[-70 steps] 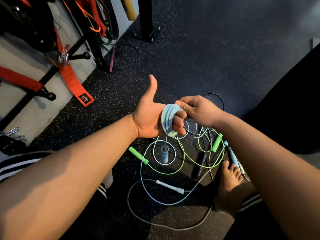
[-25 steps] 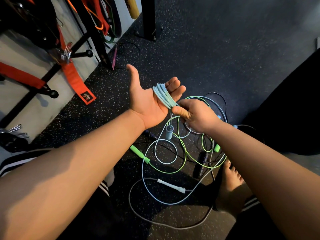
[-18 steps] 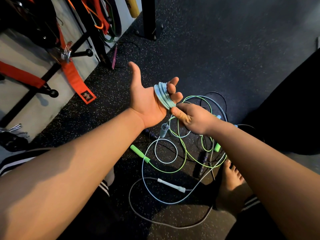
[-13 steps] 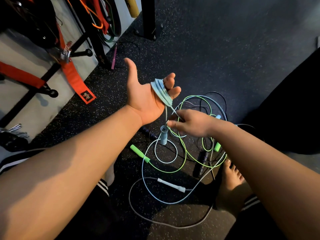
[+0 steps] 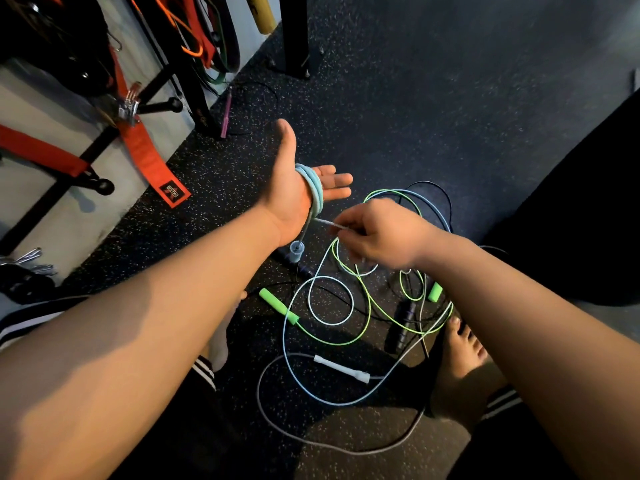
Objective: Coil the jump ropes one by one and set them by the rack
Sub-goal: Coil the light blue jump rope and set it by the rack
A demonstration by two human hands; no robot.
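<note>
A light blue jump rope (image 5: 314, 190) is coiled in several turns around the palm of my left hand (image 5: 294, 199), whose fingers are spread flat and thumb points up. One blue handle (image 5: 296, 251) dangles just below that wrist. My right hand (image 5: 375, 233) pinches the rope's free end a little to the right of the coil. Under both hands lies a tangle on the floor: a green rope (image 5: 367, 306) with green handles (image 5: 278, 306), a white handle (image 5: 341, 368), a pale blue cord (image 5: 287, 344) and black handles (image 5: 401, 323).
A black rack (image 5: 194, 88) with orange straps (image 5: 149, 157) and hanging bands stands at the upper left by the wall. A pink-handled rope (image 5: 225, 114) lies at its foot. A black post (image 5: 294, 32) stands behind. My bare feet (image 5: 460, 368) rest beside the tangle on speckled rubber floor.
The coil has slid from my left fingers down onto the palm, and the fingers have flattened out. My right hand moved right, drawing the rope end taut away from the coil.
</note>
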